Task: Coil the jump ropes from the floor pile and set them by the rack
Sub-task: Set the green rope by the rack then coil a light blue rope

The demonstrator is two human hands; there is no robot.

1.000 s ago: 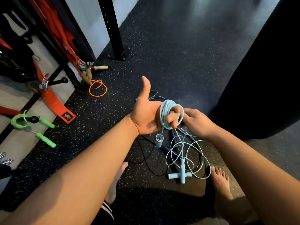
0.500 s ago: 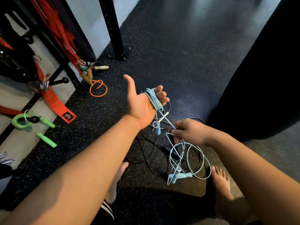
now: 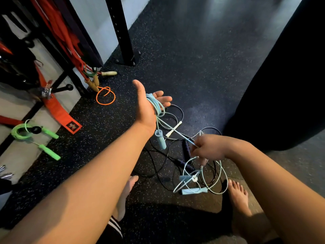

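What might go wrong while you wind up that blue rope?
Loose loops of the light blue rope lie across the black rope on the floor, so pulling with the right hand might drag both into a tangle. The left hand is open, so the coil round it might slip off. The loops also lie near a bare foot and might catch toes.
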